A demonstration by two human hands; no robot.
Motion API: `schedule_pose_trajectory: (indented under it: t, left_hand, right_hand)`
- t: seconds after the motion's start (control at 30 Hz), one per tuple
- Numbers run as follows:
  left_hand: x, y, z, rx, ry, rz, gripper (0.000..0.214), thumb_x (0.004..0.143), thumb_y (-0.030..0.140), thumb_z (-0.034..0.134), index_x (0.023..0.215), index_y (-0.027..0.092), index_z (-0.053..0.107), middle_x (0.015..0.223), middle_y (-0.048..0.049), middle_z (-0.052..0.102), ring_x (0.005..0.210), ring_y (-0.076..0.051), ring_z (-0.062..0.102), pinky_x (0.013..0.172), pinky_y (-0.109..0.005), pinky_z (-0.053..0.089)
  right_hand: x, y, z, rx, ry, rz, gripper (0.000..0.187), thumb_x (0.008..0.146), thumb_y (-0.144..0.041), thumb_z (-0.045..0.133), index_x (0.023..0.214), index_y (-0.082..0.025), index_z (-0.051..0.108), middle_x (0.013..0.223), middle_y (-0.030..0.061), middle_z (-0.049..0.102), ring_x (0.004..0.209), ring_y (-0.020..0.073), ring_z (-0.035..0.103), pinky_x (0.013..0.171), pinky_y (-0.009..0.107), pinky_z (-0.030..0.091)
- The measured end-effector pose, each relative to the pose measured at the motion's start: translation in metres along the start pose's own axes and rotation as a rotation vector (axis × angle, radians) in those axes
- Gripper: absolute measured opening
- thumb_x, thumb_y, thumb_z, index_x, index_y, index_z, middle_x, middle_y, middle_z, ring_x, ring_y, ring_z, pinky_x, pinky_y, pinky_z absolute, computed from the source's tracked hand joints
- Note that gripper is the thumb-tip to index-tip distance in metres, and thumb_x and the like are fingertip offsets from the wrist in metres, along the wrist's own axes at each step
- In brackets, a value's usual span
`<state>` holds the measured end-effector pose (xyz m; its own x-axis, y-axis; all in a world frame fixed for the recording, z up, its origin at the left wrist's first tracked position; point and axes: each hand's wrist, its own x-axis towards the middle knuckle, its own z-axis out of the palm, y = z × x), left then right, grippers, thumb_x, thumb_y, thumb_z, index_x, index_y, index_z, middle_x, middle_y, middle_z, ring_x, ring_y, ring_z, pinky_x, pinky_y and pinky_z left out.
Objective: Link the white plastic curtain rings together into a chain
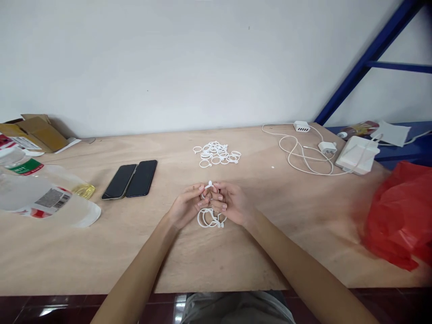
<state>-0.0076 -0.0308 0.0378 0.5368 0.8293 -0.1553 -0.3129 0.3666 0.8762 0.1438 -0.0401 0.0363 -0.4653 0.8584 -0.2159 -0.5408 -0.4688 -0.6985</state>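
Head view, two bare hands over a wooden table. The left hand and right hand meet at centre, fingers curled, both pinching the top of one bunch of white rings; its lower loops hang below the fingertips and rest on the table just in front of the wrists. The rings overlap too closely for an exact count. One loose pile of white rings lies farther back, well apart from the hands. Two dark phones lie side by side, touching, to the left. At far left: at least two clear plastic bottles on their sides and one cardboard box. At right: three white chargers with coiled cable, and one red plastic bag.
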Motion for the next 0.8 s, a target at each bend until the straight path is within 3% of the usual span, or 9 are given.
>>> schedule_pose_trajectory:
  t: [0.17,0.3,0.37,0.43,0.53,0.6,0.7,0.8]
  left_hand:
    - [0.003,-0.011,0.01,0.016,0.03,-0.007,0.043,0.077,0.051,0.057,0.056,0.02,0.037,0.059,0.0002,0.036,0.057,-0.013,0.037,0.063,-0.031,0.042]
    - [0.007,-0.014,0.011,0.047,0.01,0.056,0.048,0.078,0.052,0.057,0.051,0.02,0.032,0.055,0.0015,0.033,0.055,-0.012,0.036,0.066,-0.032,0.043]
    - [0.008,-0.014,0.007,0.114,0.044,0.122,0.045,0.077,0.048,0.058,0.05,0.02,0.036,0.056,0.0005,0.038,0.059,-0.013,0.041,0.068,-0.032,0.042]
    - [0.01,-0.016,0.0,0.26,0.114,0.211,0.042,0.077,0.043,0.058,0.049,0.019,0.04,0.057,-0.0001,0.043,0.063,-0.014,0.044,0.069,-0.032,0.041]
    - [0.012,-0.021,-0.008,0.661,0.249,0.388,0.034,0.076,0.031,0.06,0.048,0.018,0.047,0.067,-0.0019,0.049,0.073,-0.017,0.049,0.076,-0.033,0.041]
    - [0.012,-0.024,-0.012,0.967,0.304,0.501,0.024,0.073,0.023,0.063,0.051,0.017,0.055,0.083,-0.0046,0.054,0.089,-0.02,0.051,0.088,-0.037,0.038]
    - [0.011,-0.028,-0.015,1.192,0.275,0.555,0.008,0.065,0.012,0.066,0.061,0.018,0.063,0.1,-0.0055,0.053,0.102,-0.022,0.049,0.098,-0.039,0.036]
    - [0.01,-0.028,-0.016,1.197,0.239,0.533,0.01,0.064,0.01,0.067,0.067,0.019,0.065,0.103,-0.0049,0.052,0.105,-0.022,0.049,0.101,-0.039,0.035]
  right_hand:
    - [0.007,0.014,0.0,0.0,0.216,-0.212,0.031,0.066,-0.03,0.053,0.045,-0.021,0.032,0.039,-0.0087,0.023,0.033,0.005,0.014,0.036,0.023,0.014]
    - [0.006,0.014,0.002,-0.106,0.235,-0.267,0.028,0.065,-0.031,0.052,0.046,-0.022,0.034,0.041,-0.0073,0.029,0.035,0.0062,0.02,0.038,0.024,0.018]
    - [0.006,0.011,0.001,-0.289,0.294,-0.315,0.025,0.066,-0.032,0.055,0.048,-0.021,0.042,0.044,-0.0053,0.038,0.039,0.0075,0.028,0.04,0.024,0.021]
    - [0.01,0.006,-0.004,-0.555,0.419,-0.454,0.022,0.067,-0.032,0.058,0.05,-0.02,0.05,0.051,-0.0028,0.047,0.046,0.0096,0.037,0.045,0.024,0.028]
    - [0.023,-0.004,-0.019,-0.948,0.624,-0.6,0.014,0.07,-0.031,0.057,0.065,-0.019,0.063,0.065,0.0002,0.06,0.06,0.0139,0.051,0.06,0.027,0.04]
    - [0.036,-0.012,-0.031,-1.217,0.691,-0.553,0.024,0.074,-0.03,0.054,0.09,-0.019,0.069,0.077,0.0027,0.067,0.07,0.0176,0.058,0.07,0.029,0.044]
    - [0.056,-0.023,-0.042,-1.628,0.72,-0.366,0.044,0.081,-0.028,0.048,0.123,-0.022,0.059,0.098,0.0077,0.07,0.091,0.0249,0.062,0.079,0.035,0.044]
    - [0.071,-0.029,-0.044,-1.884,0.691,-0.212,0.04,0.085,-0.03,0.044,0.123,-0.024,0.059,0.109,0.0117,0.068,0.098,0.0291,0.062,0.08,0.038,0.044]
